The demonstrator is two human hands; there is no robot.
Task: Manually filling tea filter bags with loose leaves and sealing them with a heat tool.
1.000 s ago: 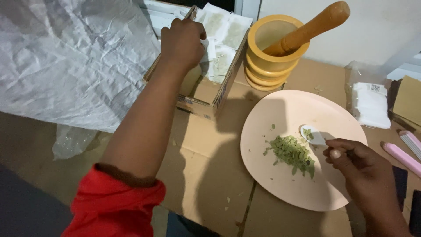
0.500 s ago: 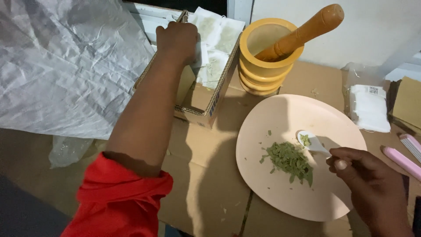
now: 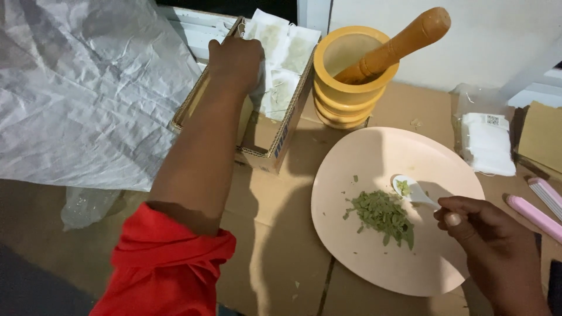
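My left hand (image 3: 235, 59) reaches into an open cardboard box (image 3: 280, 144) and rests on the white filled sachets (image 3: 285, 54) stacked inside; whether it grips one is hidden. My right hand (image 3: 490, 250) holds a small white spoon (image 3: 413, 190) over a pale pink plate (image 3: 363, 257). A little green herb sits in the spoon's bowl. A pile of crushed green leaves (image 3: 381, 213) lies on the plate just left of the spoon.
A yellow mortar (image 3: 345, 88) with a wooden pestle (image 3: 404, 42) stands behind the plate. A bag of white sachets (image 3: 486, 143) and pink sticks (image 3: 535, 213) lie at the right. Crumpled white plastic sheeting (image 3: 76, 88) covers the left. Flattened cardboard (image 3: 275, 246) lines the surface.
My left hand has pushed farther into the box, onto the sachets. The right hand with the spoon has stayed over the plate.
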